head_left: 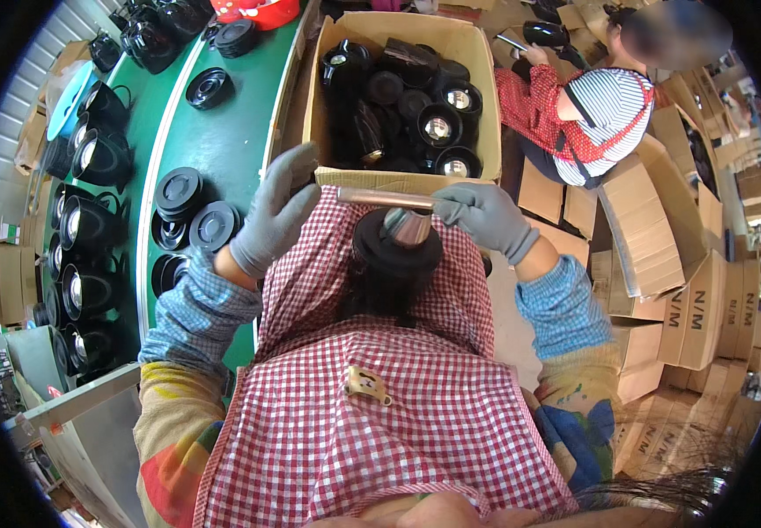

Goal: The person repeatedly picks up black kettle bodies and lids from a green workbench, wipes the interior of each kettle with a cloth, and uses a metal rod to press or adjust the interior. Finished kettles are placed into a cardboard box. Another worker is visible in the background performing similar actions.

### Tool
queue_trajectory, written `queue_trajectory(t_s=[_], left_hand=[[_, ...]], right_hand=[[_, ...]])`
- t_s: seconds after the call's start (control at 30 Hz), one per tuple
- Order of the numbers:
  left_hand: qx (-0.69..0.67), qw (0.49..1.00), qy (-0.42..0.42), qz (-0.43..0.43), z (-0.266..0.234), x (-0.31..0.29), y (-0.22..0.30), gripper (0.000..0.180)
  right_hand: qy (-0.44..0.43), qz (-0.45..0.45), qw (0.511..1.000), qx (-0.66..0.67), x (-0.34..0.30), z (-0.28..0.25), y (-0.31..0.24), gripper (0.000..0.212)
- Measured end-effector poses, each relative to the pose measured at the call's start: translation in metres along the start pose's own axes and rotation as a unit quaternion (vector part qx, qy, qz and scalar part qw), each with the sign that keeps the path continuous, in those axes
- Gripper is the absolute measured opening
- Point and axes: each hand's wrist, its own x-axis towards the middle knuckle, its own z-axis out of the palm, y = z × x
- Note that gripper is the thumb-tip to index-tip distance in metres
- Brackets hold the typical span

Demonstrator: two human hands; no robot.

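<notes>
My right hand [484, 216], in a grey glove, grips one end of a silver metal tube [385, 197]. The tube lies nearly level and reaches left toward my other hand. Grey-gloved too, my left hand [276, 216] has its fingers stretched up and thumb apart, holding nothing. Just below the tube, a round black plastic piece [389, 260] with a wide rim rests at my lap, on or between my knees. From its top rises a shiny silver metal neck [408, 227]. The tube passes in front of this neck's upper end; whether they touch I cannot tell. The black piece's lower part is dark and unclear.
Ahead stands a cardboard box [320, 132] filled with black parts, some with silver insides. On the green table [178, 158] at left are stacked black lids [178, 190] and several black jugs [90, 220]. A co-worker [605, 110] sits at right among cardboard boxes [706, 308].
</notes>
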Motion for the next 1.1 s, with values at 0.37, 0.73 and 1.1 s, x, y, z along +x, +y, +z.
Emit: queue_trajectory(t_s=[0.37,0.73,1.1], left_hand=[[0.414,0.858,-0.304,-0.012,0.053,0.022,0.074,0.037],[0.421,0.806,-0.385,-0.156,0.078,0.066,0.058,0.036],[0.294,0.855,-0.427,0.01,0.042,0.11,-0.029,0.027]], right_hand=[[-0.232,-0.098,0.967,0.035,0.063,-0.014,0.042,0.039],[-0.433,-0.072,0.876,-0.203,0.104,-0.01,0.023,0.047],[-0.263,0.078,0.96,-0.054,0.044,0.006,0.008,0.066]])
